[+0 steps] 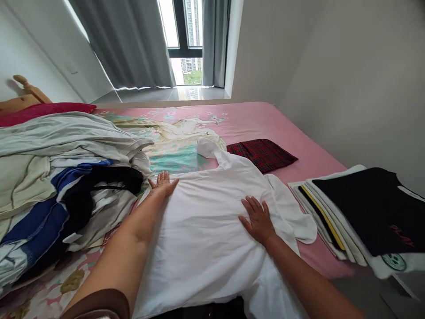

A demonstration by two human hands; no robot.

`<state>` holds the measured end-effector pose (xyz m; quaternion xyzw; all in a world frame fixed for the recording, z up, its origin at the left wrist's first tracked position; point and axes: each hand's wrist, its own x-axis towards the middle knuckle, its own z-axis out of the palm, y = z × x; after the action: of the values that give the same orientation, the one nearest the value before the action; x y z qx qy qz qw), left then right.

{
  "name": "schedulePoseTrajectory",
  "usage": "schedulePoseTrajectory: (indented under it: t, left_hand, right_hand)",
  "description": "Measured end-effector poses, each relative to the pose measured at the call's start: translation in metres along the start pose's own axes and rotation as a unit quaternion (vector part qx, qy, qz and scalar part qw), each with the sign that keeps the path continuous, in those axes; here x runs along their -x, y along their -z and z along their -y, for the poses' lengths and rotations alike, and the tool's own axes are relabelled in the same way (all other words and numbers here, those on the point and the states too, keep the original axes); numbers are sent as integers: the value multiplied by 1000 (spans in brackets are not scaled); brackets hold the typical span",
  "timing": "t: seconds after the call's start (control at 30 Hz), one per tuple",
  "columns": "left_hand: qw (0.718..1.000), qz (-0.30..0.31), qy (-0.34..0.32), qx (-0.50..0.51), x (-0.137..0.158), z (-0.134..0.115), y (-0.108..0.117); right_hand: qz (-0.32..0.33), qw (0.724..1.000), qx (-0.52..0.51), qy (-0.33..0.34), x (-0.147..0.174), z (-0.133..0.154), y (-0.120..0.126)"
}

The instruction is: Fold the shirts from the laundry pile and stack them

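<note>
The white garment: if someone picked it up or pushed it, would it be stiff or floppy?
Probably floppy: the garment lies in soft wrinkles, with nothing rigid showing. It looks light for its spread, since the fine creases suggest thin cloth. Pushed by the right hand, it would likely bunch up rather than roll, as it lies spread out flat.

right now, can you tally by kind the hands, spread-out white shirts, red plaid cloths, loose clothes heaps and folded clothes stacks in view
Hands: 2 (left hand, right hand)
Spread-out white shirt: 1
Red plaid cloth: 1
Loose clothes heap: 1
Folded clothes stack: 1
Total: 6
</note>
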<state>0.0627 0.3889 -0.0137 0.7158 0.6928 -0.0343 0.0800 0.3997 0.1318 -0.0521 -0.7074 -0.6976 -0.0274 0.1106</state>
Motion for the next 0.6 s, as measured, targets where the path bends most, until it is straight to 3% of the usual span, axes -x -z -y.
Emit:
schedulePoseTrajectory:
  t: [0.1, 0.17, 0.23, 0.3, 0.43, 0.6]
  left_hand:
    - [998, -41, -53, -3, 35, -39, -4]
    - [987, -43, -152, 3, 71, -74, -13]
    - [956, -35, -291, 15, 112, -108, -24]
    - [926, -15, -375, 26, 151, -133, -34]
    - [928, 16, -371, 26, 203, -148, -39]
    - [955, 53, -293, 1, 223, -112, -23]
  right_hand:
    - [10, 1000, -8, -2, -1, 0, 4]
    - [12, 1000, -11, -3, -2, 1, 6]
    - [11, 1000, -14, -7, -2, 1, 7]
    - [16, 1000, -17, -10, -1, 1, 9]
    - [48, 998, -24, -18, -1, 2, 16]
    - [145, 988, -39, -40, -5, 11, 33]
